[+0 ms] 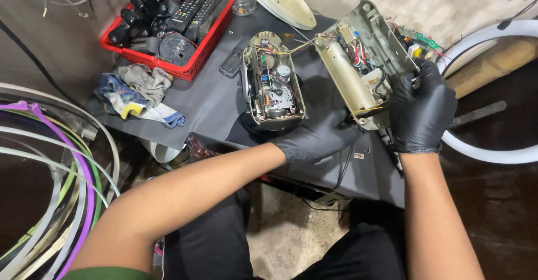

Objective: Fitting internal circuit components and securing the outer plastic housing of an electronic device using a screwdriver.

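An opened beige device shell (358, 61) full of coloured wires and a cylindrical part is tilted up over a black work mat (213, 98). My right hand (420, 109), in a black glove, grips its right edge near a small circuit board (417, 38). My left hand (316, 137), also gloved, steadies the shell's lower end from beneath. Wires run from it to the other half of the housing (273, 81), which lies open on the mat showing a mechanism and boards.
A red basket (193, 61) at the back left holds remote controls and black parts. Crumpled rags (137, 92) lie beside it. Coloured hoops and cables (56, 173) crowd the left. A white ring (493, 89) and a metal strip (479, 113) sit at the right.
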